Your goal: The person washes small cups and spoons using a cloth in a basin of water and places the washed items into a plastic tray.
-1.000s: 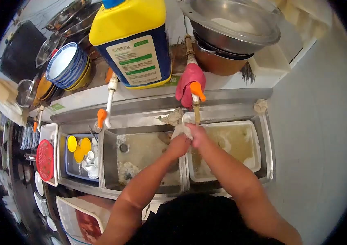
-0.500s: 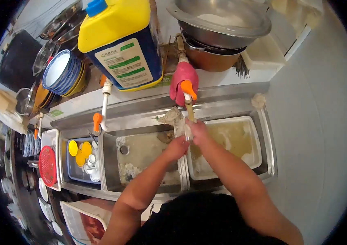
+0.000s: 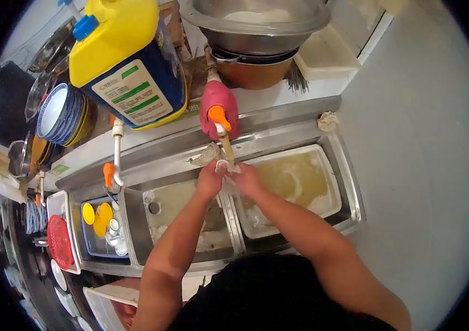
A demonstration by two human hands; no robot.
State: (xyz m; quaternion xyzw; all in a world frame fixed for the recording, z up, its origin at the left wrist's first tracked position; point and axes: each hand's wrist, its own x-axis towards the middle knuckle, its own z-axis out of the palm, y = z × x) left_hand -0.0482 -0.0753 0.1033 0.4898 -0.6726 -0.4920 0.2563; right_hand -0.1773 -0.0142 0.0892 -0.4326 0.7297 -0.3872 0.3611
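Observation:
Both hands meet below the end of the tap (image 3: 225, 144), above the metal divider between the middle and right sinks. My left hand (image 3: 210, 181) is closed on a small white round-rimmed piece (image 3: 221, 164), perhaps a cup; the fingers cover most of it. Against it, my right hand (image 3: 247, 180) is closed around a bit of pale cloth (image 3: 234, 169), though its fingertips are partly hidden. Just behind the left hand, a crumpled greyish rag (image 3: 209, 155) lies on the sink edge. A pink cloth (image 3: 219, 107) is wrapped around the orange-handled tap.
On the right, a white tub (image 3: 329, 203) holds cloudy yellowish water. A blue basin (image 3: 105, 254) at left contains yellow and white dishes. Behind stand a large yellow-and-blue jug (image 3: 129, 83), stacked bowls (image 3: 58, 113) and metal pots (image 3: 256, 44). A red colander (image 3: 59, 243) sits far left.
The view has shifted, so the sinks and shelf appear further left. My hands have come closer together under the tap, and a white round rim now shows between them.

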